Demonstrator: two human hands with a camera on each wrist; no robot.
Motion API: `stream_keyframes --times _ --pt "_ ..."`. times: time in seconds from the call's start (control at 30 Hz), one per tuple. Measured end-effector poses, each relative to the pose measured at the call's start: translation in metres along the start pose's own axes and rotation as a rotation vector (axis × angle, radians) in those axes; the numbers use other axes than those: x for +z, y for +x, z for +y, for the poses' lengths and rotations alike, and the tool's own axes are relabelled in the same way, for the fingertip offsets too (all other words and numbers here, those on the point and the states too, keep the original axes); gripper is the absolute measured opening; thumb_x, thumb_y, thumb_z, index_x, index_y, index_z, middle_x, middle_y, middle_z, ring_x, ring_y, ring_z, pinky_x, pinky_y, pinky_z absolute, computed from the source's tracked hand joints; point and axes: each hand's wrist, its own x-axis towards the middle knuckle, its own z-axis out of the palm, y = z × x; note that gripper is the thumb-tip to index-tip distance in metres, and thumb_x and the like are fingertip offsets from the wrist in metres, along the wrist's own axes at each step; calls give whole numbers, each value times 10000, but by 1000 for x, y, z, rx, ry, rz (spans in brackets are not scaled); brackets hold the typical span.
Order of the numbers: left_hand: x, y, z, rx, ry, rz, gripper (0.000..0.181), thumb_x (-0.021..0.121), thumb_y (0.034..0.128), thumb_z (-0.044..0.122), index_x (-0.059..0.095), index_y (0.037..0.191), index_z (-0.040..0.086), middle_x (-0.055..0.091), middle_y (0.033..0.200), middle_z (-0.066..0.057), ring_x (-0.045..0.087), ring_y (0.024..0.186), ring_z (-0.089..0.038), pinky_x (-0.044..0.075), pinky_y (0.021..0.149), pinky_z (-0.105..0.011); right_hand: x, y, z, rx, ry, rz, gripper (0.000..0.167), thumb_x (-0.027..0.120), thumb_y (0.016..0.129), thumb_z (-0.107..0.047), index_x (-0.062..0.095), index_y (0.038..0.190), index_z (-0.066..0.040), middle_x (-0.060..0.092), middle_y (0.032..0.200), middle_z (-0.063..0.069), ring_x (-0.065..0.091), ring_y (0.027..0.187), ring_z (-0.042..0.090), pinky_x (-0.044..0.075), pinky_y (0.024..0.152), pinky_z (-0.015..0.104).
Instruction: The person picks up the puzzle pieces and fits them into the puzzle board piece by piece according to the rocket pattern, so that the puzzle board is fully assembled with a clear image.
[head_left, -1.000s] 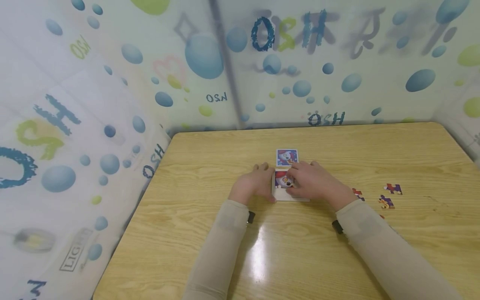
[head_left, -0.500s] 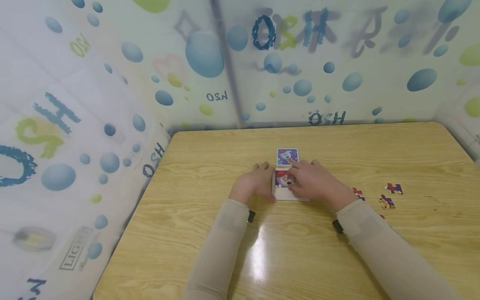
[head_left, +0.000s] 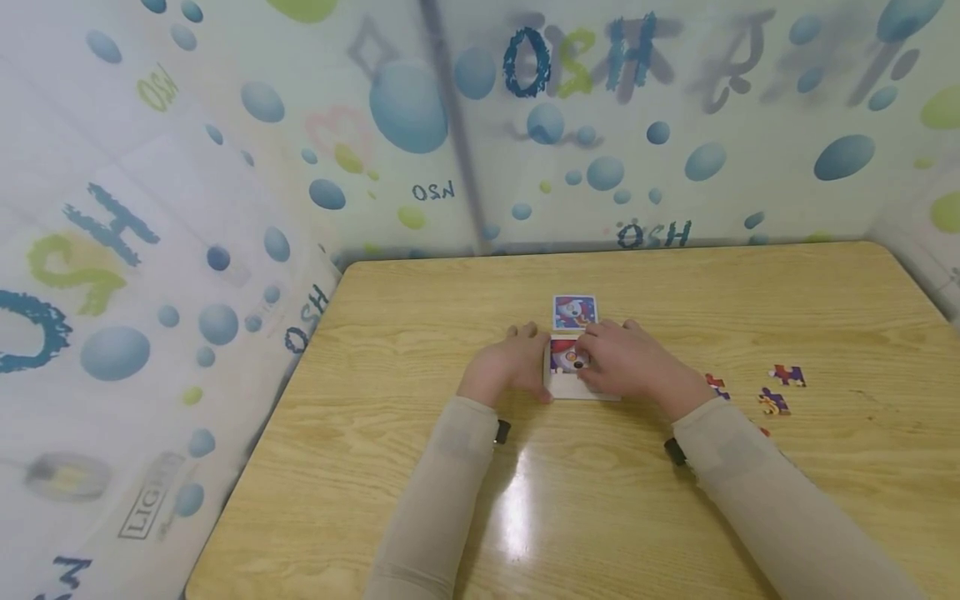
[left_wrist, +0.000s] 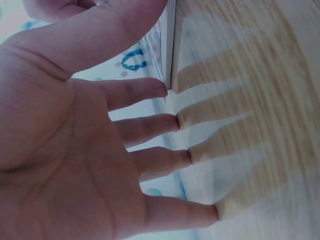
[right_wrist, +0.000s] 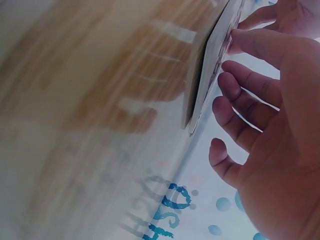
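Note:
A shallow puzzle board [head_left: 577, 387] with a pale base lies on the table, partly filled with joined pieces of a red and grey picture [head_left: 564, 353]. At its left edge rests my left hand [head_left: 512, 367]; in the left wrist view its fingers [left_wrist: 150, 160] are straight, with fingertips on the table and the nearest ones at the board's side. My right hand [head_left: 630, 364] lies over the board's right part and hides it. In the right wrist view its thumb touches the top surface, the other fingers [right_wrist: 245, 105] are loosely bent, and no piece shows between them.
A picture card [head_left: 575, 312] lies just beyond the board. Loose jigsaw pieces lie right of my right forearm: a red and purple piece [head_left: 788, 375], a purple and yellow piece [head_left: 773, 402] and a red piece [head_left: 716, 385] partly behind the wrist. A patterned wall [head_left: 600, 175] borders the table.
Both hands stay in place at the board, and the loose pieces have not moved. The view has shifted very slightly.

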Motion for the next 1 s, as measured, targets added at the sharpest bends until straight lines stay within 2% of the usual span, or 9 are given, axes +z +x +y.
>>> stream_keyframes --times 0.43,0.53,0.63,0.67,0.77,1.0 --pt "-1 -3 1 3 11 3 1061 914 843 355 306 1685 136 170 1801 -128 132 1672 -404 301 1301 -645 -5 -7 9 15 65 30 427 720 1000 -355 704 1322 -76 717 1320 128 650 1268 347 466 1106 710" --pt "-1 -3 2 2 2 9 1063 922 834 343 315 1682 140 171 1801 -125 129 1672 -407 291 1298 -659 -11 -13 15 22 102 33 462 730 1000 -350 683 1358 -61 728 1286 129 683 1182 313 533 1044 645" --pt "0 -3 2 1 -5 15 1062 931 823 333 328 1676 142 174 1801 -119 129 1673 -405 288 1294 -671 -21 -23 24 35 163 25 521 744 994 -369 656 1406 -62 729 1206 110 677 1013 247 589 911 516" --pt "0 -3 2 2 -8 17 1062 933 820 331 332 1675 141 176 1800 -118 130 1673 -404 287 1293 -673 -25 -27 28 39 185 22 538 750 990 -373 647 1420 -66 725 1178 103 658 959 227 586 849 468" --pt "0 -3 2 1 -11 19 1069 937 813 328 333 1675 142 174 1801 -113 129 1674 -398 286 1293 -673 -39 -43 43 67 249 7 595 765 980 -401 619 1469 -96 699 1176 109 620 946 228 548 764 388" --pt "1 -3 1 0 -2 19 1061 928 825 335 327 1677 140 180 1800 -114 135 1674 -393 293 1300 -653 -60 -86 92 89 295 51 636 802 953 -402 604 1490 -125 667 1134 63 559 894 146 454 656 290"
